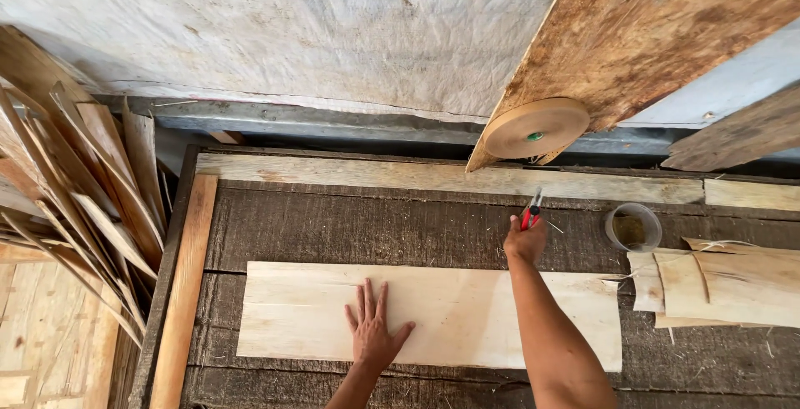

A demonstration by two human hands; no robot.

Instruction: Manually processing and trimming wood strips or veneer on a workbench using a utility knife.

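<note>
A long pale sheet of thin wood veneer (pixel 467 309) lies flat on a dark, rough wooden table (pixel 333 226). My left hand (pixel 373 327) rests palm down on the sheet near its middle, fingers spread. My right hand (pixel 525 241) is just beyond the sheet's far edge and grips a red-handled cutter (pixel 531 207) that points away from me toward a roll of brown tape (pixel 536 127) hanging on a slanted board.
A clear plastic cup (pixel 633 227) stands to the right of the cutter. Several smaller veneer pieces (pixel 725 284) lie at the right edge. Curled veneer strips (pixel 75 192) are piled on the left. A pale plank (pixel 400 176) runs along the table's far side below a grey tarp wall.
</note>
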